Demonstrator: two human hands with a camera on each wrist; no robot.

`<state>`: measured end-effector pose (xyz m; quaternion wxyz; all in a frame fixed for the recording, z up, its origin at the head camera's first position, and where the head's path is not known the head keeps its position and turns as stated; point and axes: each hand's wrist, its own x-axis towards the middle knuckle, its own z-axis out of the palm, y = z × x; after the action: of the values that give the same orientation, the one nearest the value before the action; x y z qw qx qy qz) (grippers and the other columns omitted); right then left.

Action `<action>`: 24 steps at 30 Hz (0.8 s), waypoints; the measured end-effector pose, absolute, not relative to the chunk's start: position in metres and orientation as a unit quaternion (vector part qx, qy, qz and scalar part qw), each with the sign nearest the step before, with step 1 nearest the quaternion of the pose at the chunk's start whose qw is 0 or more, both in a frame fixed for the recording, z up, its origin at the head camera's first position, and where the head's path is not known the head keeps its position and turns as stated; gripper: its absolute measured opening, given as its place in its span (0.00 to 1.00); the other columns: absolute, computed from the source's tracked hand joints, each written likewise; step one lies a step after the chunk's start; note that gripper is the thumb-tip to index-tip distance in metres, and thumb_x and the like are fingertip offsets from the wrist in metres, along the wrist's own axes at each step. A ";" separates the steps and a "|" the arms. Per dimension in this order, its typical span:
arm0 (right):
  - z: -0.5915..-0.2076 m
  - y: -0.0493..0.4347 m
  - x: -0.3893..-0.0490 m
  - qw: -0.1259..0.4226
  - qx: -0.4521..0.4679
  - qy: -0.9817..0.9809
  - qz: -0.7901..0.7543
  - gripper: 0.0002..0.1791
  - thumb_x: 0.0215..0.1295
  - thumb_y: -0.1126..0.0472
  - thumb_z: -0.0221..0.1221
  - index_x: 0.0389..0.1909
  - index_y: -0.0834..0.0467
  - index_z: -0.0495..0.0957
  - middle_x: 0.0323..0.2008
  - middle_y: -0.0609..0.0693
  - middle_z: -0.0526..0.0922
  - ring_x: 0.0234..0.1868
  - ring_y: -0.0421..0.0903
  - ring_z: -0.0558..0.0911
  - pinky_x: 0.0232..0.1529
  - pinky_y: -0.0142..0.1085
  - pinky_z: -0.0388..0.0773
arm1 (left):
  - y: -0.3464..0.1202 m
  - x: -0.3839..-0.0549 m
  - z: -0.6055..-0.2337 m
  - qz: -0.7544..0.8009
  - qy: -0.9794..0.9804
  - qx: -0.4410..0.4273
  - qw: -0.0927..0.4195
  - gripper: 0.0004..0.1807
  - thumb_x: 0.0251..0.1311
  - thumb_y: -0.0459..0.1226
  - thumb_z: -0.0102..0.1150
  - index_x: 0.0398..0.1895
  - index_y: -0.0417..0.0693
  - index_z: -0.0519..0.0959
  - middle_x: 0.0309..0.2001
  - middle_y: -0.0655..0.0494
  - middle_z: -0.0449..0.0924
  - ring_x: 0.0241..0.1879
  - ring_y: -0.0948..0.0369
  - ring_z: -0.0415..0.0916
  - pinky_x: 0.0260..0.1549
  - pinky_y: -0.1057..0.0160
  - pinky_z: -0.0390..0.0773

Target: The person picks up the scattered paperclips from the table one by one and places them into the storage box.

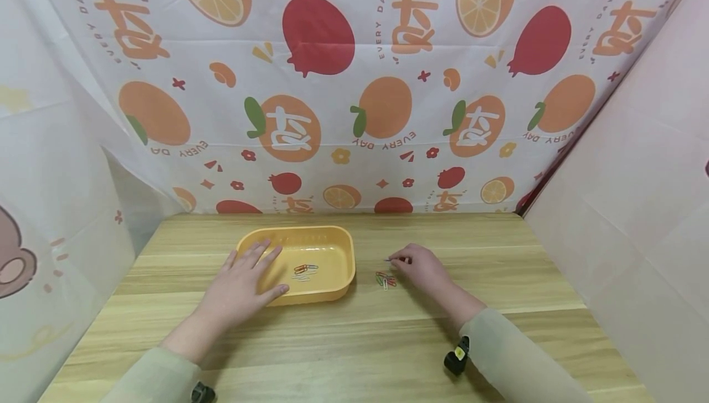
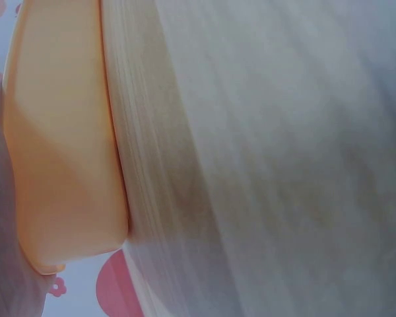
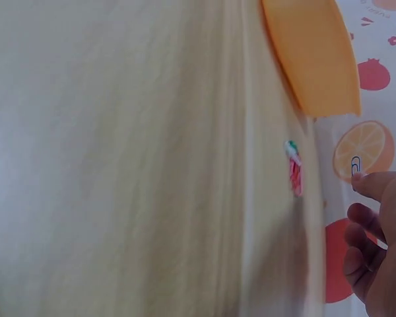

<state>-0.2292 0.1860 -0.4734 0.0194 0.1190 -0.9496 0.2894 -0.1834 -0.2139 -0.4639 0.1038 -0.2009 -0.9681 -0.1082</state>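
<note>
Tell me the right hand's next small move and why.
Probably, the right hand should carry the blue wire paper clip it pinches leftward to the yellow rectangular plastic tray, since multicolored paper clips already lie inside and the left hand lies over its left end.

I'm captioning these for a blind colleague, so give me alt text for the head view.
A right hand pinches a blue paperclip above a wood-grain table, near a small pile of paperclips. The left hand spreads over the left side of a yellow tray containing more paperclips.
</note>
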 end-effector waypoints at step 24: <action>-0.433 0.105 -0.247 -0.004 0.080 -0.883 0.463 0.09 0.68 0.50 0.63 0.43 0.46 0.89 0.39 0.43 0.82 0.38 0.44 0.76 0.36 0.36 0.76 | -0.215 -0.186 -0.461 -0.115 -0.966 -0.205 0.110 0.47 0.60 0.66 0.56 0.77 0.52 0.60 0.76 0.44 0.55 0.75 0.43 0.49 0.72 0.36 0.39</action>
<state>-0.2467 0.1049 -0.4332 -0.0042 0.0800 -0.8829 0.4627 -0.1855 -0.2149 -0.4613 0.1097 -0.2051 -0.9658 -0.1148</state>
